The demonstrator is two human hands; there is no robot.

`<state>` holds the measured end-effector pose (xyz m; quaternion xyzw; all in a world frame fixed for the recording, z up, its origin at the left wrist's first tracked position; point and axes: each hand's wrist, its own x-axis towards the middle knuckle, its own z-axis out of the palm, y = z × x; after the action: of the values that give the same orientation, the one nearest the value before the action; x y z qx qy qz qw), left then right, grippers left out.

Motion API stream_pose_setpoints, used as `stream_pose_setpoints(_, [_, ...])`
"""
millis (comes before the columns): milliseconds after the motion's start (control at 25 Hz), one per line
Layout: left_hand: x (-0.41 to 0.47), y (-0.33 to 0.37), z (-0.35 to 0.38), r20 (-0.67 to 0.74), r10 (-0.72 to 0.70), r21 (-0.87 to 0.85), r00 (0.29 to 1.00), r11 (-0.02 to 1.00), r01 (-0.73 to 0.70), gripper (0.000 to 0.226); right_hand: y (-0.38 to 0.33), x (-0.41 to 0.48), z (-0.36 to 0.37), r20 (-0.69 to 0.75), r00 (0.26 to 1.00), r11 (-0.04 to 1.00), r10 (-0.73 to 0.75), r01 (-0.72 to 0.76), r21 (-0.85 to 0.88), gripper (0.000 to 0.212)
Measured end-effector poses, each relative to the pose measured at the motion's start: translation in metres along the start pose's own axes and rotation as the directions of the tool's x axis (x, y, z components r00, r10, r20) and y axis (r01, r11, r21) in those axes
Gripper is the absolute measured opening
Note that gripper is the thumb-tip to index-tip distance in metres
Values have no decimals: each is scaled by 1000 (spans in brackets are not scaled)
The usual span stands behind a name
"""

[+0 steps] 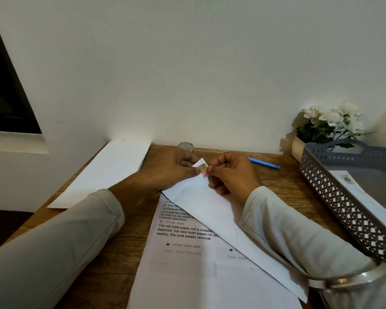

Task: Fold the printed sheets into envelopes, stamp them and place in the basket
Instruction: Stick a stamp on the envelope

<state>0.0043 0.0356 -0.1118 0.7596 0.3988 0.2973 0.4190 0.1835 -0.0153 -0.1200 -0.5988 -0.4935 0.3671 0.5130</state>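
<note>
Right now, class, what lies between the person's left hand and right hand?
A pink-and-green stamp, on the corner of the white envelope. The left hand pinches that corner, the right hand pinches the stamp. The head view shows it.

The envelope (201, 197) hides some text of the printed sheet (187, 264); the basket (334, 195) is cut at the right edge; the stamp (202, 168) design is unreadable.

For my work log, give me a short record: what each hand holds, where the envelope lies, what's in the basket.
left hand: pinches envelope corner beside stamp
right hand: pinches the stamp
envelope: lies on printed sheet
basket: at right, holds one stamped envelope
pen: blue, behind right hand
</note>
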Motion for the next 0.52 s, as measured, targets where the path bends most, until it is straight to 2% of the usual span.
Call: stream_pose_setpoints(520, [-1,1,6,-87,35,44,996,999,-31,9,-1,-3,2,-13,1000,1000,-15,16,23,12])
